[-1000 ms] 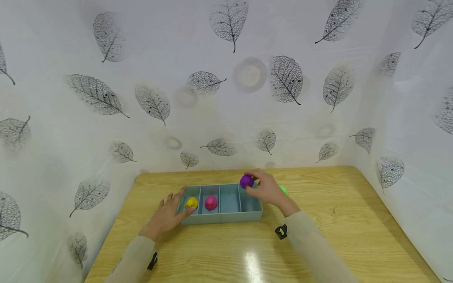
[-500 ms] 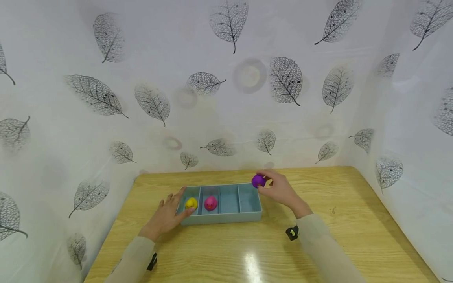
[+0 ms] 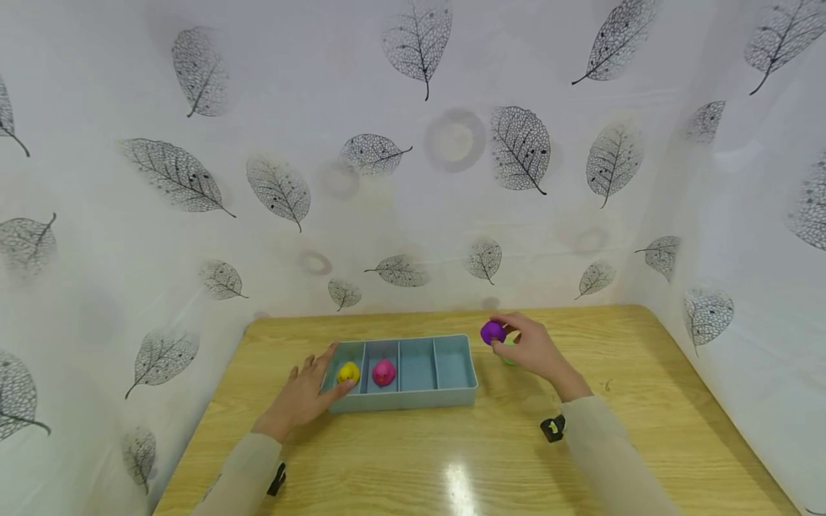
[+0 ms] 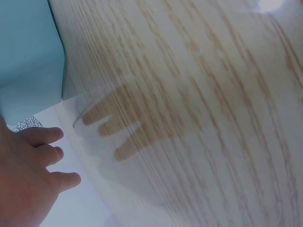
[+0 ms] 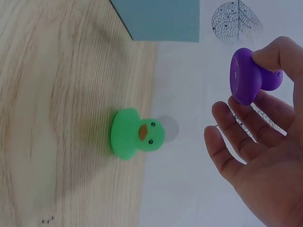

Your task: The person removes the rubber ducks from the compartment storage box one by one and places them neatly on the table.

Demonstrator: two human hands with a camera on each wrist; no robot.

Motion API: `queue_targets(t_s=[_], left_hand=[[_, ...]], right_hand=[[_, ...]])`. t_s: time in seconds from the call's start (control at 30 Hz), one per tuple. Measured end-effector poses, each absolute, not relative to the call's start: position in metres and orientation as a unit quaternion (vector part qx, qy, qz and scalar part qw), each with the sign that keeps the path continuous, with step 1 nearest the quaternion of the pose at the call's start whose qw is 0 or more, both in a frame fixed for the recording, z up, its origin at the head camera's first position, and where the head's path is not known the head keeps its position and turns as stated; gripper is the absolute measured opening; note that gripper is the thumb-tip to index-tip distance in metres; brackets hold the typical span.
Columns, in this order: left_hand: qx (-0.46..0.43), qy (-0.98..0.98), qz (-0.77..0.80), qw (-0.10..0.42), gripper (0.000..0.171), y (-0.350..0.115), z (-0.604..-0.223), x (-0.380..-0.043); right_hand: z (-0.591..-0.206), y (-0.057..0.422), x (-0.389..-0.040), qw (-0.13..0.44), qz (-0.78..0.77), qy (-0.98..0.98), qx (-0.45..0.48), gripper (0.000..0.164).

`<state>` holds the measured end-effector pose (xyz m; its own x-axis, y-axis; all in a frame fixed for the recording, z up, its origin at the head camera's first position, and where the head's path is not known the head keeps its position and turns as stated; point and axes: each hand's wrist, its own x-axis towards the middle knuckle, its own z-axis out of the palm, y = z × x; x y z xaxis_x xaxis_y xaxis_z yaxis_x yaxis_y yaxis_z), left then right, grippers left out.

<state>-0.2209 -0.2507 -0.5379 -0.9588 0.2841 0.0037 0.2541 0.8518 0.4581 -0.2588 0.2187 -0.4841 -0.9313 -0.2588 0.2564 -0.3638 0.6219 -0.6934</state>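
Note:
Between thumb and fingers my right hand (image 3: 534, 349) pinches a purple rubber duck (image 3: 492, 332), held above the table just right of the blue-grey divided box (image 3: 403, 400). A green rubber duck (image 5: 132, 135) stands upright on the table below that hand; in the head view the hand mostly hides it. My left hand (image 3: 300, 398) rests at the box's left end with fingers spread, thumb over the front rim. In the leftmost compartment sits a yellow rubber duck (image 3: 348, 373), and a pink rubber duck (image 3: 383, 372) sits in the one beside it. The two right compartments hold nothing.
The wood-grain table (image 3: 400, 466) ends at the back against a white leaf-printed curtain (image 3: 413, 208), which also runs along both sides. A black wrist strap piece (image 3: 553, 428) hangs below the right sleeve.
My right hand has carried the purple duck rightward, from over the rightmost compartment to beyond the box's right end. The left hand and the box have stayed put.

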Motion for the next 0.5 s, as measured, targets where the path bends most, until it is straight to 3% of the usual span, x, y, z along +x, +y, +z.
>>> queue_targets(t_s=[0.5], left_hand=[[0.139,0.96,0.239,0.038,0.089,-0.251,-0.538,-0.22]], right_hand=[[-0.49,0.253,-0.257,0.066,0.386,-0.909,0.144,0.052]])
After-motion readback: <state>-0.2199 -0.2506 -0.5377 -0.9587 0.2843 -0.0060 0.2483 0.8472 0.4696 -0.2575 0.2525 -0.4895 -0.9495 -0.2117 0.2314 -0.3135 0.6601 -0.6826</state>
